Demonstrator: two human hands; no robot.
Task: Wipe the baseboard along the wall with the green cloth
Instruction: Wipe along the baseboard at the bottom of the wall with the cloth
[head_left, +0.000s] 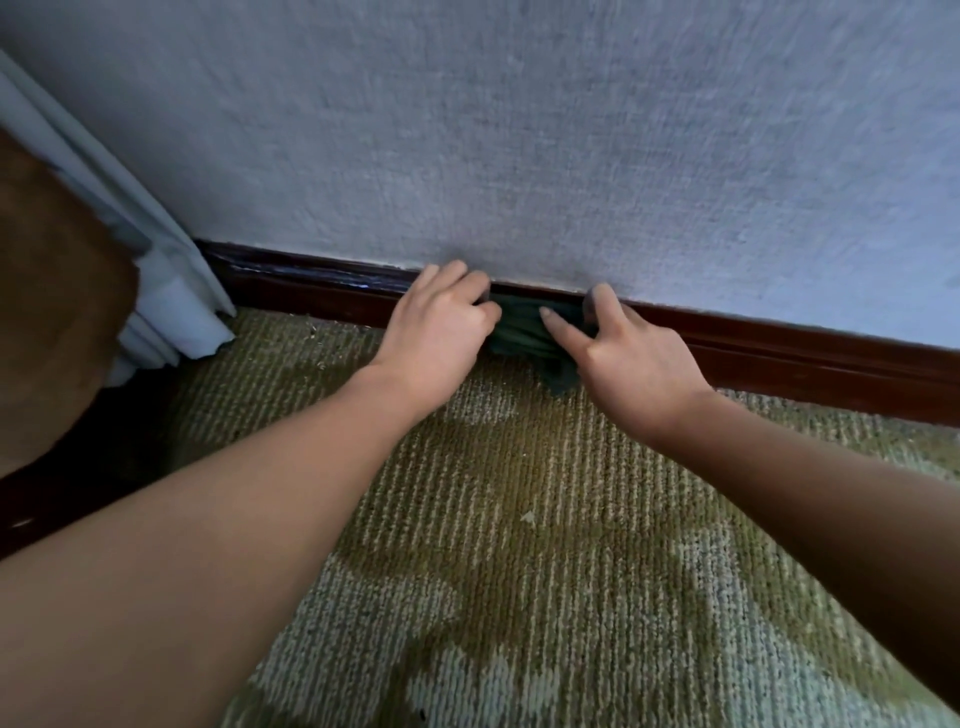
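A dark green cloth (524, 332) is bunched against the dark red-brown baseboard (810, 358) that runs along the foot of the bluish textured wall. My left hand (441, 332) grips the cloth's left end, its fingers curled over the top of the baseboard. My right hand (618, 353) holds the right end, thumb lying across the cloth and fingers over the baseboard's top edge. A corner of the cloth hangs down onto the carpet between my hands.
Pale curtain folds (171, 296) hang to the floor at the left, where the baseboard ends. A brown piece of furniture (52, 291) stands at the far left. Patterned olive and beige carpet (545, 545) covers the floor below my arms.
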